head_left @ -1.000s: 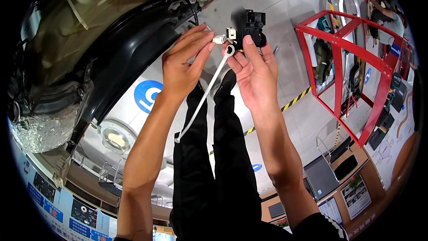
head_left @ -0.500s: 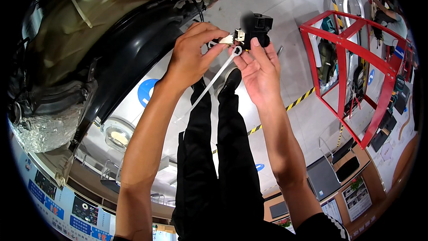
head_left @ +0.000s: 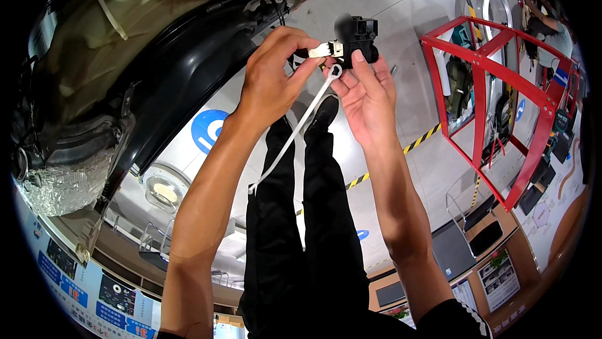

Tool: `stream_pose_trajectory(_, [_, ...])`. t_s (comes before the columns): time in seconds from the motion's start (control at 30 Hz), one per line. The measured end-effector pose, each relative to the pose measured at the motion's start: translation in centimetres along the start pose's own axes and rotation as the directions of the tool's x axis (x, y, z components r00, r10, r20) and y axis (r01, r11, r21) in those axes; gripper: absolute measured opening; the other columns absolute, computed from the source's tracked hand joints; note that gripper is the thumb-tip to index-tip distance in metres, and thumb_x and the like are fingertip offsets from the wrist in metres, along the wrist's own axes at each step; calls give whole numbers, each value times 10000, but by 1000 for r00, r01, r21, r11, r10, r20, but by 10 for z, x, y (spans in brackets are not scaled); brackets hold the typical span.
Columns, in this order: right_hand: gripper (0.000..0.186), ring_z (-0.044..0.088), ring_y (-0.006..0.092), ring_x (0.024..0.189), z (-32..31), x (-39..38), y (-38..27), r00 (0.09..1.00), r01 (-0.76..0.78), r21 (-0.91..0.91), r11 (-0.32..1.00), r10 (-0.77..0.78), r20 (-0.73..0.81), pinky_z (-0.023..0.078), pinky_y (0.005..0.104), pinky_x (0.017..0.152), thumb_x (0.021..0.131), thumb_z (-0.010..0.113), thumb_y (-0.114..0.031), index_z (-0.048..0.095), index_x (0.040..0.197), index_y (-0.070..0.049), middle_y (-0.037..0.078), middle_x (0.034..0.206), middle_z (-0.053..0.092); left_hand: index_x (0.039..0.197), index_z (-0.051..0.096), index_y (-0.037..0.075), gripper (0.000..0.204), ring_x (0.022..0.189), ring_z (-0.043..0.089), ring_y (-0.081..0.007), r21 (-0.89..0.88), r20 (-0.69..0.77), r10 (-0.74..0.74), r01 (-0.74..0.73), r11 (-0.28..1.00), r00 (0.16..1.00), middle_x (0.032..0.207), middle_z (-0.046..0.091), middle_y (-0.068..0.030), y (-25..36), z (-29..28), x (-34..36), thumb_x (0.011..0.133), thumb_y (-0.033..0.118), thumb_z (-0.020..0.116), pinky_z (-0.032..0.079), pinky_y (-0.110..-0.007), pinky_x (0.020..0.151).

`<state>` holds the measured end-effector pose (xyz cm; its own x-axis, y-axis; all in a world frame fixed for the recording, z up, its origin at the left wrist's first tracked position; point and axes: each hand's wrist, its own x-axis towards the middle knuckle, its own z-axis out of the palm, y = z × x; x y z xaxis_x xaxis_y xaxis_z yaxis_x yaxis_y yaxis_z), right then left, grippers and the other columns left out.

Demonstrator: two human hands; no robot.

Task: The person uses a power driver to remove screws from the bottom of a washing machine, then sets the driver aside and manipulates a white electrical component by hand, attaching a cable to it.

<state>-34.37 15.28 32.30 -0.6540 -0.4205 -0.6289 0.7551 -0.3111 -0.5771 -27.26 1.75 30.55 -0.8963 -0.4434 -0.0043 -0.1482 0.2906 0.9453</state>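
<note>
Between the thumb and fingers of my left hand (head_left: 271, 74) is a white plug (head_left: 320, 51). It meets the cream socket (head_left: 337, 49) on the side of a black plastic car part (head_left: 360, 43); how deep it sits cannot be made out. My right hand (head_left: 369, 98) holds that part from below, thumb on its near face. A long, slim, pale wrench-like tool (head_left: 293, 135) slants down and left from my right fingers, its ring end (head_left: 335, 71) by the fingertips. Part of the wiring behind my left hand is hidden.
A car body's black fender (head_left: 182, 57) fills the upper left, with a foil-wrapped part (head_left: 66, 182) below. A red metal frame (head_left: 483, 63) stands at the right. Chairs (head_left: 461, 245) are by the lower right. Yellow-black tape (head_left: 421, 140) crosses the floor.
My left hand and the plug have barely shifted, and the black part has moved slightly left. The wrench-like tool's lower end has swung and now shows more clearly.
</note>
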Motion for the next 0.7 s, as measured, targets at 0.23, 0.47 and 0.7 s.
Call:
stream_pose_trajectory(0.23, [182, 631, 202, 829, -2, 3, -5, 993, -111, 19, 994, 111, -38, 511, 321, 742, 887, 553, -169, 510, 984, -21, 103, 920, 623, 900, 605, -4, 169, 784, 571, -201, -9, -20, 48, -48, 999, 999, 887, 581, -87, 1, -1, 1, 741, 12, 661, 449, -276, 702])
stream_pose_trajectory(0.47, [195, 642, 172, 731, -8, 7, -5, 986, -162, 50, 986, 163, -31, 532, 271, 646, 880, 568, -184, 525, 988, -27, 112, 856, 639, 916, 593, -8, 187, 866, 562, -177, -63, -6, 4, -4, 998, 1000, 929, 585, -99, 4, -4, -1, 741, 2, 658, 424, -267, 801])
stream_pose_trajectory(0.7, [373, 634, 210, 750, 2, -1, -5, 999, -9, -42, 999, 8, -32, 511, 296, 653, 868, 588, -130, 419, 1196, -73, 110, 940, 623, 922, 576, -18, 182, 883, 558, -167, -98, -18, -12, 10, 995, 1000, 941, 579, -97, -1, -3, -7, 754, -19, 644, 421, -264, 821])
